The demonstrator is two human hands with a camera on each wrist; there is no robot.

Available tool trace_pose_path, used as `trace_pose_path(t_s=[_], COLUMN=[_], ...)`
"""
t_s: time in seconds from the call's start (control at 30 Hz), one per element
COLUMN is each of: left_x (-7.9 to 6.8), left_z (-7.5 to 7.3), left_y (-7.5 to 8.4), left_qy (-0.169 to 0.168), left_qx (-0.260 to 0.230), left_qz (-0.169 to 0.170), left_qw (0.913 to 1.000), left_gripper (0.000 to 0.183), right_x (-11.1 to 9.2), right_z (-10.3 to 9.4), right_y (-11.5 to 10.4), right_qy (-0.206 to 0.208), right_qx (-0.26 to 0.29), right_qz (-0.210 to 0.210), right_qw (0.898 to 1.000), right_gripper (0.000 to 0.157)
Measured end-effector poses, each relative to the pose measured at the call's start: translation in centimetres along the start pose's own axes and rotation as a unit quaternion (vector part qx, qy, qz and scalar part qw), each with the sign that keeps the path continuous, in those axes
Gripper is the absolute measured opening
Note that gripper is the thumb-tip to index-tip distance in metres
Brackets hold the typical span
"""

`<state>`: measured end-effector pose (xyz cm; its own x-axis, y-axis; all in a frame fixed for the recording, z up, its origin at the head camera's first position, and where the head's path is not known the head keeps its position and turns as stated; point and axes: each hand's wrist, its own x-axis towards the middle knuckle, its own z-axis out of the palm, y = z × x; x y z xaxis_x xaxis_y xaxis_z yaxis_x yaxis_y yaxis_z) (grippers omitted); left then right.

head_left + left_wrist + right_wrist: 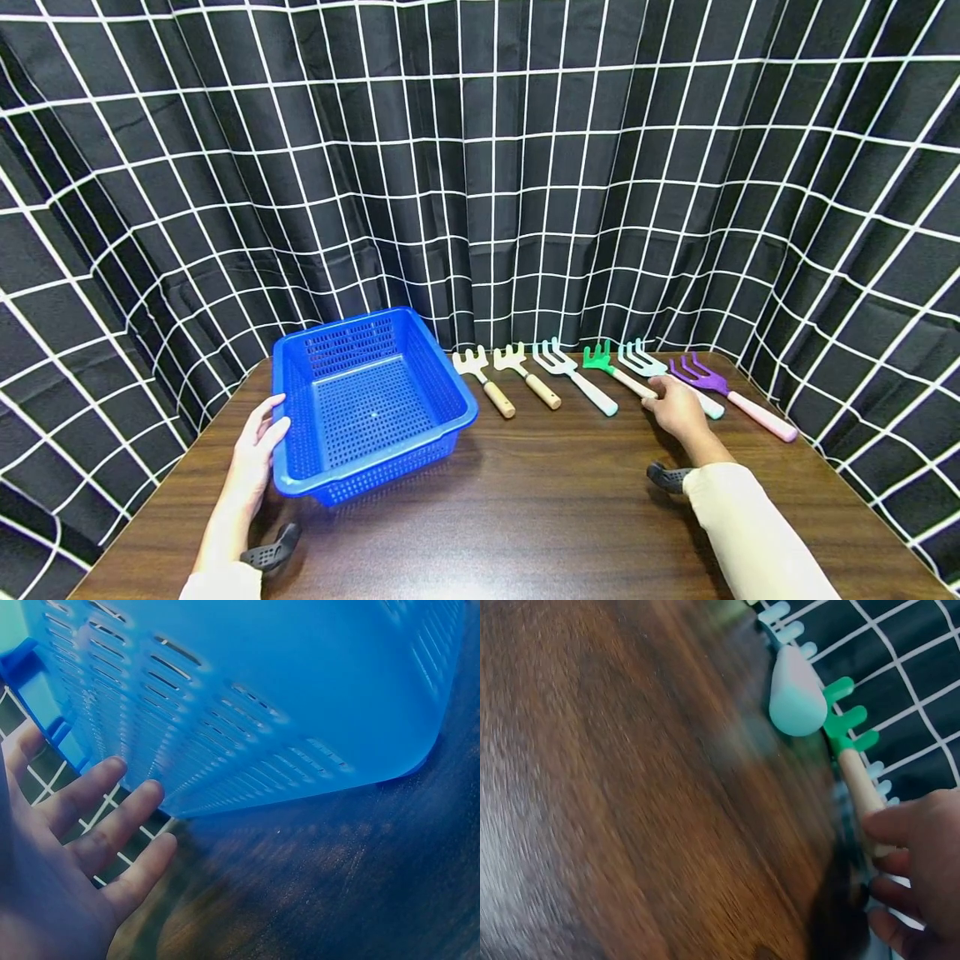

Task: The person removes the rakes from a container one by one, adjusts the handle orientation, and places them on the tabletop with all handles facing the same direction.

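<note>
My right hand (675,408) pinches the end of the pale wooden handle of a green-headed garden hand fork (597,357); in the right wrist view thumb and fingers close round that handle (861,784). Just right of it lies a mint-and-white hand fork (641,360), partly hidden under the hand. A purple hand fork with a pink handle (761,417) is at the row's right end. On the other side, my left hand (251,454) touches the left rim of a blue perforated basket (375,477). Its fingers (112,829) spread loosely beside the basket wall in the left wrist view.
Left of the green fork lie another mint-and-white hand fork (592,392) and two cream ones with wooden handles (542,390). All rest on a brown wooden table (525,500). A black curtain with white grid lines (517,208) hangs behind the table and round its sides.
</note>
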<state>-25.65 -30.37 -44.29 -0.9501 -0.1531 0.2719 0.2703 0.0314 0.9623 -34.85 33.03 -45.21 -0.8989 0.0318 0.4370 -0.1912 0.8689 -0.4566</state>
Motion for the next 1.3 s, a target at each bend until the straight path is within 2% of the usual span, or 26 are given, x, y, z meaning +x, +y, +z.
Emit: trace_pose_path(t_s=[0.33, 0.6, 0.7, 0.77, 0.93, 1.13, 1.3], left_x=[0.1, 0.1, 0.1, 0.1, 0.0, 0.0, 0.1], left_z=[-0.3, -0.3, -0.3, -0.2, -0.1, -0.1, -0.1], left_y=[-0.2, -0.1, 0.0, 0.0, 0.1, 0.0, 0.0], left_qy=[0.002, 0.000, 0.002, 0.003, 0.007, 0.003, 0.001], left_qx=[-0.004, 0.000, 0.007, 0.009, 0.020, 0.014, 0.015], left_qz=[0.008, 0.010, 0.010, 0.009, 0.005, 0.003, 0.003], left_qw=[1.0000, 1.0000, 0.9999, 0.9999, 0.9998, 0.9999, 0.9999], left_gripper=[0.044, 0.045, 0.045, 0.045, 0.046, 0.046, 0.046], right_x=[-0.1, 0.0, 0.1, 0.1, 0.1, 0.2, 0.2], right_z=[0.0, -0.1, 0.2, 0.5, 1.7, 2.8, 3.1], right_y=[-0.6, -2.2, -3.5, -4.2, -5.3, -5.6, -5.6], right_qy=[0.004, 0.054, 0.067, 0.061, 0.011, -0.042, -0.057], right_qx=[-0.003, 0.007, 0.025, 0.038, 0.054, 0.033, 0.025], right_qz=[0.022, 0.064, 0.059, 0.047, 0.024, 0.003, -0.030], right_qw=[1.000, 0.997, 0.996, 0.996, 0.998, 0.999, 0.998], right_gripper=[0.030, 0.028, 0.028, 0.029, 0.035, 0.039, 0.034])
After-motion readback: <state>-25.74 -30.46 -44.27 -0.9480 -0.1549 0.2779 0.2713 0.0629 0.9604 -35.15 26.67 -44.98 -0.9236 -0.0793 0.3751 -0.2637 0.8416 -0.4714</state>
